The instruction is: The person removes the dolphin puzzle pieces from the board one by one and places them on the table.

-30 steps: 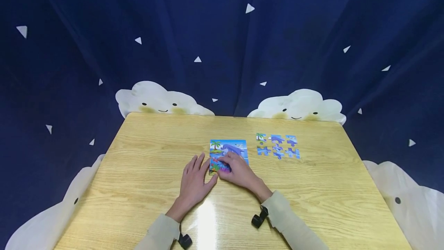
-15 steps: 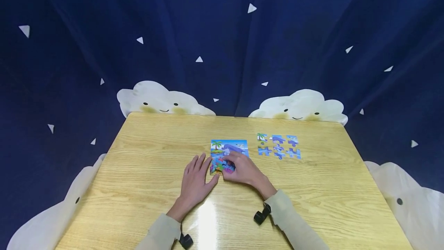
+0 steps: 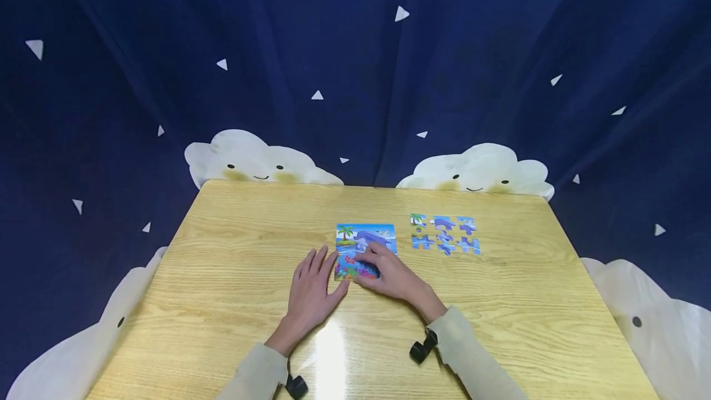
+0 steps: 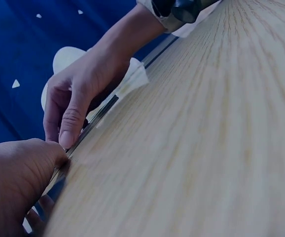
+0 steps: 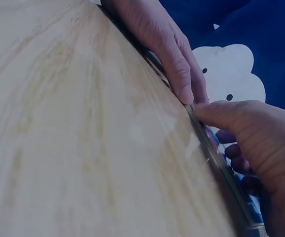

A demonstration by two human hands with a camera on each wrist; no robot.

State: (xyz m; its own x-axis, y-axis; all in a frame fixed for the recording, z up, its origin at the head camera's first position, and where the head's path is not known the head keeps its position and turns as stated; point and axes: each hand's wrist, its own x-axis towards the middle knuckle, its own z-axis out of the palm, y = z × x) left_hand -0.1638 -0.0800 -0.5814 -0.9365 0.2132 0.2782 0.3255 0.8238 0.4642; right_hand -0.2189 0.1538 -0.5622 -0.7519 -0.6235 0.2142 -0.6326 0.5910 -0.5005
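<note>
A square dolphin-picture puzzle point(image 3: 373, 237) lies on the wooden table in front of me. My left hand point(image 3: 312, 296) rests palm down at its left side, fingers extended, thumb near the bottom corner. Over the lower part is my right hand point(image 3: 393, 276), thumb at the front edge and bent fingertips on the picture, holding a puzzle piece point(image 3: 366, 268) on the bottom row. The hand hides the lower right of the picture. In the right wrist view the puzzle's edge point(image 5: 216, 153) runs below my right thumb, and the two hands meet near one corner.
Several loose puzzle pieces point(image 3: 445, 234) lie in two rows to the right of the puzzle. The wooden table point(image 3: 233, 252) ends at a dark blue curtain point(image 3: 311, 36) with white triangles and cloud shapes. A light glare falls on the table in front.
My right hand has shifted slightly right along the puzzle's bottom row. The bottom left, uneven before, now shows a continuous picture. My left hand stays in place.
</note>
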